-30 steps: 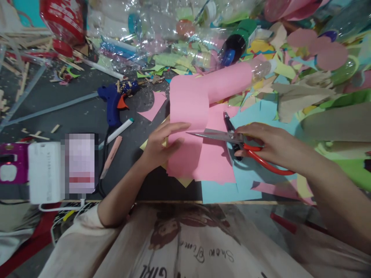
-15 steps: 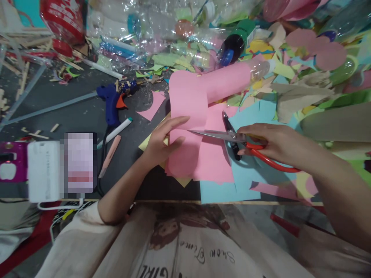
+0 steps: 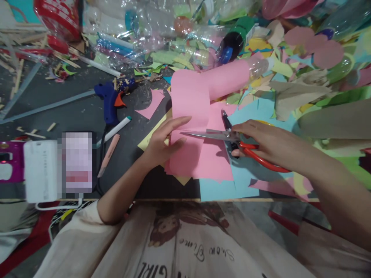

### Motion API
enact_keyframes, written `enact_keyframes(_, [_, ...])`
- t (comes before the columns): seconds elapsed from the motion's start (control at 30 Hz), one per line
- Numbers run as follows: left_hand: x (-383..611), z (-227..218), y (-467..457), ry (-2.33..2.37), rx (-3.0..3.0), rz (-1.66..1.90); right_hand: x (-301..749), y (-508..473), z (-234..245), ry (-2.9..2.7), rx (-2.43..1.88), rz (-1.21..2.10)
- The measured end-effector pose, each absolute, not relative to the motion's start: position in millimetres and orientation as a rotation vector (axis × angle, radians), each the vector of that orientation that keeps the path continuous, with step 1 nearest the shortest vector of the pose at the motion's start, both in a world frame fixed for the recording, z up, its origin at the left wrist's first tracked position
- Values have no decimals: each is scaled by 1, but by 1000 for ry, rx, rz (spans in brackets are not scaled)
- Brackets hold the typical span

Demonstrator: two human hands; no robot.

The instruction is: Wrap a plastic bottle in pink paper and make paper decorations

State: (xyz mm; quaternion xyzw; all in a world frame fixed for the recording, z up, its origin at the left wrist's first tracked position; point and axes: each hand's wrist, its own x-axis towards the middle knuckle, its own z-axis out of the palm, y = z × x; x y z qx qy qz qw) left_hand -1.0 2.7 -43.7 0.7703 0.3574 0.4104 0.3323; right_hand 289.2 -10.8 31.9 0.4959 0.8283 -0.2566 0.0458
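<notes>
My right hand [image 3: 255,143] grips red-handled scissors [image 3: 214,134], their blades reaching left across a curled sheet of pink paper [image 3: 189,102]. One long blade lies over the paper, its tip near my left thumb; the blades are slightly parted. My left hand [image 3: 164,139] pinches the sheet's left edge, thumb and forefinger on its upper face and the other fingers partly hidden. Behind the sheet lies a bottle wrapped in pink paper [image 3: 228,79]. A black pen [image 3: 226,120] rests beneath the scissors on more pink paper [image 3: 216,164] and a light-blue sheet [image 3: 246,185].
Left of the paper lie a blue glue gun [image 3: 108,102], a white marker [image 3: 117,129] and a pink-orange stick [image 3: 109,155]. A phone [image 3: 79,162] and white power bank [image 3: 41,172] sit near the front edge. Plastic bottles [image 3: 156,23] and paper scraps crowd the back and right.
The scissors and my right hand have shifted slightly left, and the blade tip has moved farther over the pink paper. My left hand keeps its hold.
</notes>
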Motion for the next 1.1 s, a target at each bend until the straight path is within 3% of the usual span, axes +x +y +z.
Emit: enact_keyframes(1.1, [-2, -43, 2, 939, 1936, 992, 281, -11, 29, 2491, 1533, -748])
